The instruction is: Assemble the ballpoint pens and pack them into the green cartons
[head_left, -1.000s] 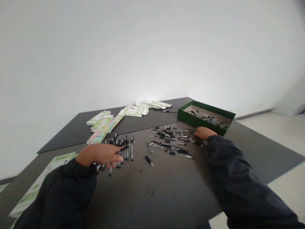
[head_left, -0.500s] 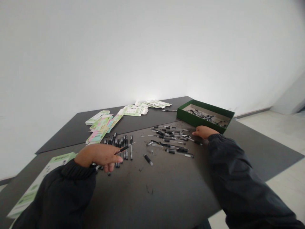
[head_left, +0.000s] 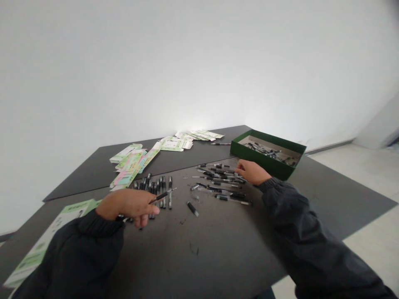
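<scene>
Left of the middle: You hold a thin dark pen (head_left: 160,196) in your left hand (head_left: 129,203). Its thin end points right and a bit away from you.
Left hand: Some fingers pinch the pen. Others bend down above a row of pens (head_left: 163,182).
Row: These pens lie side by side, pointing away from you. Your left hand hides some of them.
Right hand (head_left: 253,171): It is at the right side of the pile (head_left: 222,183). Its fingers are bent and close together, but you can't see from this side whether they grip a pen.
Pile: Lots of pens, black and clear, lie in a mess to the right of the row. Most lie sideways, and some cross.
Short piece (head_left: 192,209): It is black with a clear end and lies by itself, nearer to you than the pile.
Green box (head_left: 277,167): It sits just behind your right hand, with no lid on, and more pens lie loose inside.
Lone pen (head_left: 220,144): It lies just left of the green box.
Flat cartons (head_left: 171,144): They are white and green, spread along the back and left.
Long carton (head_left: 46,241): It lies at your far left, partly under your left sleeve (head_left: 93,249).
Table (head_left: 218,245): It is dark, with a pale wall (head_left: 187,62) behind.
</scene>
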Demonstrator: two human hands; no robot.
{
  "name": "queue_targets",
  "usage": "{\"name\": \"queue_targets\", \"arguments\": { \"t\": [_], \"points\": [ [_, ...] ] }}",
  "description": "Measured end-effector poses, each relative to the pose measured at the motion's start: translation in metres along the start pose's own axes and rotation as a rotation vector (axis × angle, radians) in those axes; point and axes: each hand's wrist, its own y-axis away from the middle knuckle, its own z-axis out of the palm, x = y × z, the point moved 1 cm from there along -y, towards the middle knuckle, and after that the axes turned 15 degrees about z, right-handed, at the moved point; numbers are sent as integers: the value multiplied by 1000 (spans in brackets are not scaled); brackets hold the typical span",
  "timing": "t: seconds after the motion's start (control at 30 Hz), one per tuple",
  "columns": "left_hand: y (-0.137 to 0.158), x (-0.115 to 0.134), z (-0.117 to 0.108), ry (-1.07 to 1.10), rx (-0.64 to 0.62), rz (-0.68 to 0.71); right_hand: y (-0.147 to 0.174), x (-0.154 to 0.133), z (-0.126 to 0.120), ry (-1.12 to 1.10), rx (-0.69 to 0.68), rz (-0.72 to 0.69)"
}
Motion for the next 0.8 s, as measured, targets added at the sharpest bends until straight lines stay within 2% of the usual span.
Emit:
{"name": "queue_targets", "arguments": {
  "t": [0.33,0.5,0.8],
  "points": [
    [-2,4,1,-15,-33,3,11,-17,11,90,-164,-169],
    [-1,3,1,-17,-33,13,14,-21,19,142,-189,-225],
    [-1,7,3,-19,-23,10,8,-17,21,151,-185,-200]
  ]
}}
